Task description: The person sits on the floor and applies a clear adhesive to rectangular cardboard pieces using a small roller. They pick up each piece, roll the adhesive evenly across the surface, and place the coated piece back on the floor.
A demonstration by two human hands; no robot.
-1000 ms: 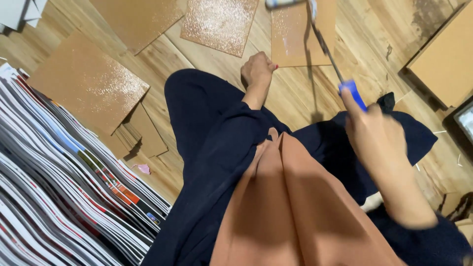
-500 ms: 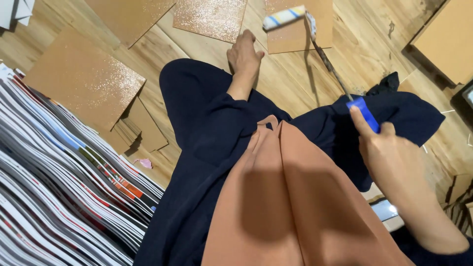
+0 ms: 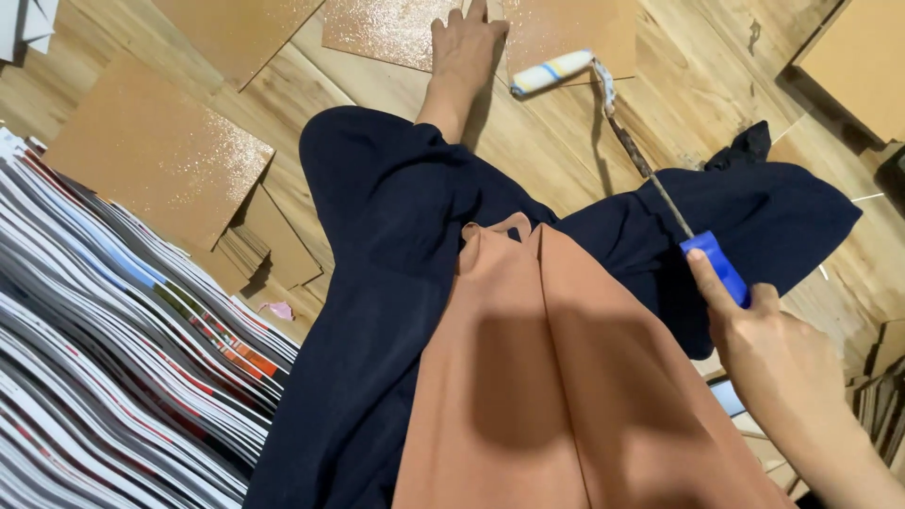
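Right hand (image 3: 768, 344) at 4 o'clock gripping blue-handled paint roller (image 3: 718, 266); left hand (image 3: 465, 45) at 12 o'clock, spread flat on glittered brown card sheet (image 3: 391, 24).

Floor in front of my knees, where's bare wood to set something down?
Bare wood floor runs between the left hand and the roller's metal shaft, below the paint roller. Another strip lies right of the shaft, toward the cardboard piece. Crowded: brown glittery sheets at left and top, and the stacked printed sheets lower left. The right hand grips the blue handle.
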